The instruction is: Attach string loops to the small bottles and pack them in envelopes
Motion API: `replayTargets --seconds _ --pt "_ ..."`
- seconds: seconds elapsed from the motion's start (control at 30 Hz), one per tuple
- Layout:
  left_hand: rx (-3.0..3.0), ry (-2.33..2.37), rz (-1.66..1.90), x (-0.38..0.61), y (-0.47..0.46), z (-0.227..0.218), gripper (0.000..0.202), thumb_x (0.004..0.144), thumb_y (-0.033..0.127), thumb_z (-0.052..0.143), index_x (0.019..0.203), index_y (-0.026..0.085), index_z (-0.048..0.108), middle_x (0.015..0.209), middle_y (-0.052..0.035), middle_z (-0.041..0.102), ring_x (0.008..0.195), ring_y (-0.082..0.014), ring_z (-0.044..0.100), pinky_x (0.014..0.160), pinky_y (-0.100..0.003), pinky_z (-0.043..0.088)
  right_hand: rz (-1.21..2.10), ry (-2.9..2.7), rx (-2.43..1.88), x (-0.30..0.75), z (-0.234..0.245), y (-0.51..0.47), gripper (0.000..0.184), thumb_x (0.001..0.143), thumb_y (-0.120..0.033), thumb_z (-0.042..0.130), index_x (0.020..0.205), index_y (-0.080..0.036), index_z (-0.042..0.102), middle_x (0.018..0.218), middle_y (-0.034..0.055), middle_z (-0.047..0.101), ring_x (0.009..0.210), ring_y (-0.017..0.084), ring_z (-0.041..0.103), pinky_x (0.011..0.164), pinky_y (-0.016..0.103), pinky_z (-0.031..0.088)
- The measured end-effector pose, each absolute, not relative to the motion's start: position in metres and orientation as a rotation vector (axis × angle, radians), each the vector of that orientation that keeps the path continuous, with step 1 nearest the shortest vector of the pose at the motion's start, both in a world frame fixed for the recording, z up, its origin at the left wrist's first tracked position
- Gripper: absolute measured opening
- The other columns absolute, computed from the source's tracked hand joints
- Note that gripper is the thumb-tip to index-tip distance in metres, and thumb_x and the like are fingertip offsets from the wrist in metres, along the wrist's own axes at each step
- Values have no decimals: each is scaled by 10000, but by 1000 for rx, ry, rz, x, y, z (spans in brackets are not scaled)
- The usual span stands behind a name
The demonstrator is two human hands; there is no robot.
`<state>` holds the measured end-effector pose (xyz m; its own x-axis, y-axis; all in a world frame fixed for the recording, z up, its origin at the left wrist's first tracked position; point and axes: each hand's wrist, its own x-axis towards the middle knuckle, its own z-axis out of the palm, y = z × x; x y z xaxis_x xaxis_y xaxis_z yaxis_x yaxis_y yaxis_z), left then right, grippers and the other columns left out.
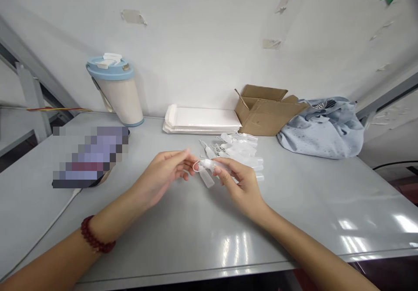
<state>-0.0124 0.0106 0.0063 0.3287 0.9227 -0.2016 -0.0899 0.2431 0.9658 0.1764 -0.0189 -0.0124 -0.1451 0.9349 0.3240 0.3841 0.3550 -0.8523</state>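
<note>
My right hand (240,184) pinches a small translucent squeeze bottle (217,165) between thumb and fingers. At the bottle's left end are a white cap and a thin curved loop. My left hand (168,173) is just left of that loop, its fingers bent but apart; whether a fingertip touches the loop I cannot tell. Behind and partly beneath my right hand lies a loose pile of similar small bottles (240,147), several of them with thin tips. One flat translucent piece (206,178) shows below the held bottle.
Along the wall stand a tumbler (120,95) with a blue lid, stacked flat white cartons (204,119), an open cardboard box (267,115) and a bundled blue-grey cloth (323,130). A pixelated phone (93,156) with a white cable (48,228) lies left on the grey table (183,247).
</note>
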Motion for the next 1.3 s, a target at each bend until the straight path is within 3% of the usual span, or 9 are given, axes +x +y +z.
replayTargets --seconds 0.27,0.43,0.63,0.77,0.97,1.1,1.3 --pt "1446 1111 791 -18 17 7 235 764 388 646 688 169 685 674 -7 626 611 -121 516 612 -242 420 750 -1709 -1209 175 -16 -16 245 866 -356 548 1001 -172 637 791 27 657 605 118 537 556 260 424" --pt "1289 1247 1039 -36 38 5 220 697 368 689 655 152 678 695 -18 625 614 -114 532 567 -220 419 878 -1785 -1239 175 -20 -13 346 861 -332 554 1172 -202 477 842 9 625 581 107 526 527 242 425" --pt "1293 1500 993 -42 58 -17 286 694 391 625 734 112 677 744 -82 663 605 -144 583 522 -244 447 368 -2266 -1366 173 -30 -14 259 866 -275 550 1110 -187 550 1070 110 572 774 188 576 639 325 474" --pt "1419 1614 921 -39 58 -24 364 729 372 562 927 86 672 840 -121 691 655 -198 621 535 -288 465 157 -2402 -1401 171 -32 -16 238 868 -230 538 1098 -182 579 1075 121 570 864 229 585 630 323 482" --pt "1796 1843 785 -37 45 -12 493 772 338 523 1205 110 580 987 -126 697 846 -277 630 803 -399 448 71 -2455 -1426 170 -31 -17 248 856 -166 525 1096 -188 584 1030 108 600 856 228 587 618 312 483" --pt "2084 1832 620 -30 33 -7 403 854 336 411 1146 144 610 1016 -102 698 839 -256 643 758 -367 461 85 -2453 -1404 169 -32 -16 263 848 -142 520 1100 -186 583 1014 98 616 892 235 582 652 320 486" --pt "2197 1479 649 -20 21 -4 325 880 310 398 1041 170 643 1036 -68 690 865 -216 633 734 -312 469 204 -2295 -1300 173 -31 -14 226 878 -177 462 1067 -159 584 959 101 645 860 223 595 674 324 483"
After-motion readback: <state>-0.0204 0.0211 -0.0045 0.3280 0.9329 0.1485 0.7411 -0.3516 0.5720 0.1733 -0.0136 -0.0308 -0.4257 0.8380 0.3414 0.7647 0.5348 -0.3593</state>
